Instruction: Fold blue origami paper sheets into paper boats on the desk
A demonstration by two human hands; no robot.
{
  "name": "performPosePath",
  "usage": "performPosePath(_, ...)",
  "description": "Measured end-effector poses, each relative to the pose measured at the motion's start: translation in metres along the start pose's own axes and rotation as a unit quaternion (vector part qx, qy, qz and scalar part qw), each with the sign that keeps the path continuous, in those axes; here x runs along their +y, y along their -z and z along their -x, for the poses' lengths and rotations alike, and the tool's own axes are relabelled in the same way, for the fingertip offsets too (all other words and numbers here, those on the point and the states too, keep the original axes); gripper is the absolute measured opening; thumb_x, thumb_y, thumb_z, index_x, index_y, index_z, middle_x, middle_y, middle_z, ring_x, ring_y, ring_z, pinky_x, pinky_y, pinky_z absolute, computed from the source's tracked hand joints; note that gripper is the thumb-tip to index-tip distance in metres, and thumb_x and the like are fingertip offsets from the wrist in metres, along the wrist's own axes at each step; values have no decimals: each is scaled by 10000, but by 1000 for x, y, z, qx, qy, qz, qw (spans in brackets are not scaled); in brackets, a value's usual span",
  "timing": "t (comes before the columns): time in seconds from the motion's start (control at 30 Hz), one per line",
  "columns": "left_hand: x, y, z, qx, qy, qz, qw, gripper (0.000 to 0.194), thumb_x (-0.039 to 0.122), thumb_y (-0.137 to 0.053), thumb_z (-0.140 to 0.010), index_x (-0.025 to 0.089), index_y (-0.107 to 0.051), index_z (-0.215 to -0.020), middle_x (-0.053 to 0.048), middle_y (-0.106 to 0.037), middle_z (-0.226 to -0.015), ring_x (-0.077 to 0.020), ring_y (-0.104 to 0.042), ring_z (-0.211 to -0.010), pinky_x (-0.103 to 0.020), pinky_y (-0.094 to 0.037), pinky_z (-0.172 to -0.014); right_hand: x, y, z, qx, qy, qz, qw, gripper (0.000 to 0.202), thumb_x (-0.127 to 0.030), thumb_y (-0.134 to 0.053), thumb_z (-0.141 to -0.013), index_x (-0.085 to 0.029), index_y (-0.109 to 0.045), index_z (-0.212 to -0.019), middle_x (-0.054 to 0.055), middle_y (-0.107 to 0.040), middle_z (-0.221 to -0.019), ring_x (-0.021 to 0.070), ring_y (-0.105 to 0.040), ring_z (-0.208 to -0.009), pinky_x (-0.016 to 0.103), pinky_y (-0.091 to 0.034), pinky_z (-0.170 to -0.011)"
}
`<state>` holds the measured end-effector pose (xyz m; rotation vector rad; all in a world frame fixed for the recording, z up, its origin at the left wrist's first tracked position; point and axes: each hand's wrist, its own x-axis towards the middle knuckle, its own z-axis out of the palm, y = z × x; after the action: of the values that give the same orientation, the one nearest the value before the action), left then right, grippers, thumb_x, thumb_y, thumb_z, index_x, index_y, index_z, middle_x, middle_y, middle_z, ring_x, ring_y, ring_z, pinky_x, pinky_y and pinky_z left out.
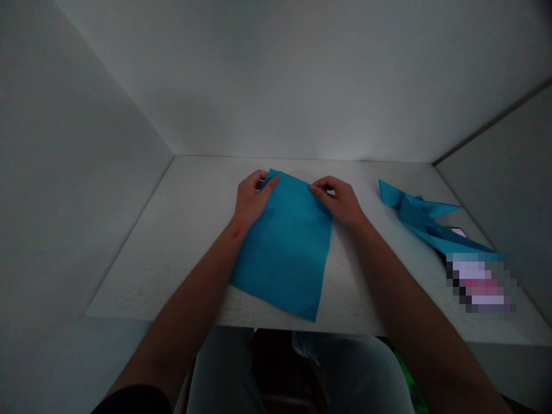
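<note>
A flat, roughly rectangular blue sheet (287, 247), either cloth or paper, lies on the white table with its lower corner close to the front edge. My left hand (254, 195) pinches its far left corner between thumb and fingers. At the far right corner, my right hand (338, 198) has thumb and fingertips closed on the sheet's edge. Parts of the fingers of both hands are hidden behind the sheet or the hands themselves.
A crumpled blue piece (425, 221) of similar colour lies to the right, partly over a phone-like object (478, 282) that is blurred out. The white table (164, 230) is bounded by walls at the back, left and right. My legs show below its front edge.
</note>
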<state>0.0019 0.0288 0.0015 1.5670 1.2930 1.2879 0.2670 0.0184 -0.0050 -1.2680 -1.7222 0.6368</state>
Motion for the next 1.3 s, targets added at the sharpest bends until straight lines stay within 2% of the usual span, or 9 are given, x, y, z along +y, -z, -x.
performPosePath(0.23,-6,6,-7,55,40,21,997,505,750,-767,-882,251,-693,-914,-12,-694,-799,-153,-579,-659,-262,-433,-568,10,9,-4,47,-32,-36,998,349,-595,-815,-897,-248,-786,-874,41,-785,-867,229,-673,-824,384,-552,-815)
performPosePath(0.4,-10,8,-8,63,48,34,996,525,769,-757,-876,251,-692,-933,-25,-717,-847,-157,-595,-673,-267,-449,-574,22,12,-8,83,-57,-65,993,356,-590,-826,-876,-238,-774,-871,23,-735,-809,194,-617,-744,345,-502,-721)
performPosePath(0.57,-11,6,-9,64,53,52,995,528,760,-783,-849,248,-680,-931,-31,-729,-881,-161,-607,-692,-271,-478,-597,25,10,-9,112,-66,-108,986,452,-678,-868,-828,-245,-742,-854,-10,-659,-745,166,-555,-688,311,-450,-640)
performPosePath(0.63,-11,5,-9,65,44,55,995,523,759,-770,-862,251,-668,-936,-37,-747,-942,-167,-630,-736,-277,-507,-634,21,7,-7,111,-68,-139,982,503,-737,-869,-821,-253,-733,-847,-11,-652,-741,170,-567,-686,313,-473,-629)
performPosePath(0.77,-11,6,-11,80,30,54,995,504,740,-750,-888,248,-649,-928,-40,-739,-978,-164,-623,-765,-277,-527,-671,13,2,-2,65,-101,-207,971,569,-799,-896,-781,-261,-768,-914,16,-741,-833,197,-644,-710,342,-550,-626)
performPosePath(0.87,-9,7,-10,98,19,30,995,482,717,-736,-919,246,-637,-903,-32,-711,-939,-157,-597,-749,-269,-514,-660,15,2,-3,72,-99,-197,973,631,-852,-899,-734,-265,-679,-809,-4,-661,-735,186,-590,-655,334,-513,-580)
performPosePath(1.0,-3,7,-6,108,0,-2,994,469,691,-727,-957,249,-603,-861,-12,-657,-874,-148,-550,-714,-253,-470,-612,20,4,-7,109,-79,-152,979,709,-925,-788,-793,-278,-499,-759,-38,-463,-646,159,-454,-596,304,-392,-524)
performPosePath(1.17,1,7,-3,116,-26,-14,993,455,658,-723,-971,245,-590,-834,-16,-632,-856,-163,-567,-774,-253,-471,-638,17,3,-5,117,-77,-156,978,708,-913,-787,-810,-278,-476,-770,-46,-428,-648,146,-404,-578,301,-362,-511)
performPosePath(1.3,0,6,-5,119,-23,-21,992,481,702,-720,-965,247,-612,-855,-22,-642,-847,-170,-585,-784,-258,-478,-650,19,2,-5,131,-83,-157,975,690,-898,-811,-798,-278,-510,-768,-45,-455,-643,148,-422,-578,299,-364,-509)
